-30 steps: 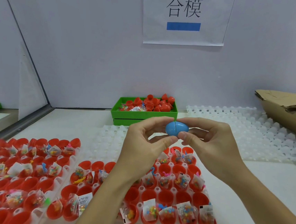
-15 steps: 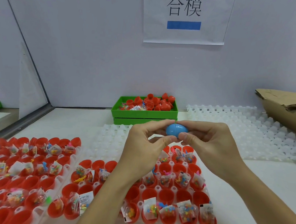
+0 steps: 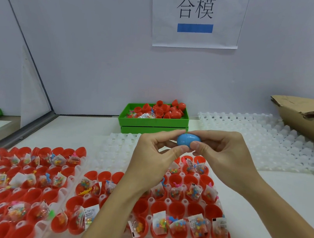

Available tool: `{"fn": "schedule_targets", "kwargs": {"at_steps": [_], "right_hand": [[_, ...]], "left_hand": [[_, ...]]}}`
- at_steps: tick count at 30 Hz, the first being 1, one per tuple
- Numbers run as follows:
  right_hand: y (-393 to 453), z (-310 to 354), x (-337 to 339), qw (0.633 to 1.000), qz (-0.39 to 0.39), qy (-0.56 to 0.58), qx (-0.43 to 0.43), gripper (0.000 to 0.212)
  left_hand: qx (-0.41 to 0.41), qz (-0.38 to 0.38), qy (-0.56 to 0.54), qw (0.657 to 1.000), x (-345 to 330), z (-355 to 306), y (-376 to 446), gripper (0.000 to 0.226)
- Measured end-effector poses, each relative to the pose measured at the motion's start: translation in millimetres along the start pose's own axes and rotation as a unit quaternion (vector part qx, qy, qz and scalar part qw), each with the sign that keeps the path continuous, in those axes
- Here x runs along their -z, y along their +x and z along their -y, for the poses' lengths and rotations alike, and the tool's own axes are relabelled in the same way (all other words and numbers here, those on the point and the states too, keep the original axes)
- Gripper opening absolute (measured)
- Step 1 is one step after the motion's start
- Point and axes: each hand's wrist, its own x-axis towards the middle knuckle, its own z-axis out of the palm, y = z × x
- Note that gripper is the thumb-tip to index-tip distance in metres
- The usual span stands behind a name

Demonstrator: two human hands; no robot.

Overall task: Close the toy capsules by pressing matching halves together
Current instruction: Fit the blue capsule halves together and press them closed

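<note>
Two hands (image 3: 189, 156) above white table (image 3: 279, 197), grey wall (image 3: 82, 44), paper sign (image 3: 196, 19)

The near bench (image 3: 279, 197) is crowded by trays of red capsule halves (image 3: 182, 207). Passage behind is blocked by a green bin (image 3: 153, 123), and at far right by a cardboard box (image 3: 306, 116). Bare bench is left at near right.

The seam on the blue capsule (image 3: 188, 142), a clear line a second ago, now shows only faintly. The left hand (image 3: 155, 160) and right hand (image 3: 223, 154) have drawn slightly closer together around it.
</note>
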Motion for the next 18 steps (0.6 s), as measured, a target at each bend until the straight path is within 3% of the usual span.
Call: {"fn": "schedule_targets", "kwargs": {"at_steps": [8,18], "right_hand": [[-1,-6,1,1.000,0.004,-0.018,-0.018,0.029],[-2,-8,-5,1.000,0.000,0.014,-0.021,0.033]], "left_hand": [[0.017,-0.043,0.029,0.999,-8,4,0,0.029],[-0.028,-0.057,0.065,0.996,-10,6,-1,0.030]]}}
